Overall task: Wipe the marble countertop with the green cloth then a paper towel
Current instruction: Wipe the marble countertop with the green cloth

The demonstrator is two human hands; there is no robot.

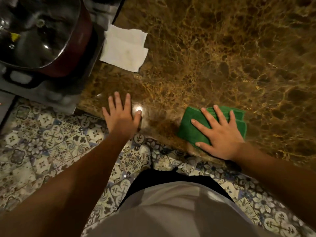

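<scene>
Below you, the floor [41,139] is laid with patterned tiles, white and grey-blue with floral and cross motifs. At upper left a grey stove top [51,89] stands against the bench's left edge and carries a dark red pot [80,48] under a glass lid [39,31] that catches bright reflections. The light is warm and dim, with one small glare spot [138,109] near the front edge.

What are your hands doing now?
Right hand flat on green cloth. Left hand flat on counter. Paper towel waiting. Nothing blocking.
</scene>
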